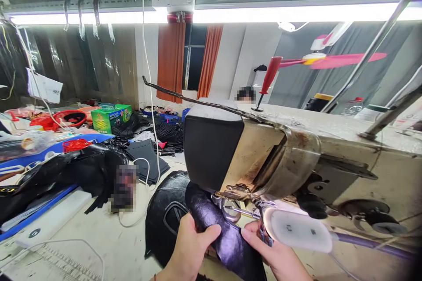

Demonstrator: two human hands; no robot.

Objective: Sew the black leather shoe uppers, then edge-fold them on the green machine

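Observation:
A glossy black leather piece point(227, 237) lies under the head of an old beige sewing machine point(296, 158). My left hand point(189, 246) grips its left edge, thumb on top, fingers curled round. My right hand point(273, 252) pinches its right side just below the presser foot point(260, 217). A white oval lamp point(296, 230) on the machine hides part of my right hand. More of the black leather point(165, 215) spreads on the table to the left.
The white table point(108, 246) carries black leather heaps point(66, 171), black cut pieces point(145, 158), a green box point(110, 118), red baskets point(70, 118), a white cable and a ruler at the near left. A red-handled screwdriver point(268, 79) stands on the machine. A fan point(329, 57) spins behind.

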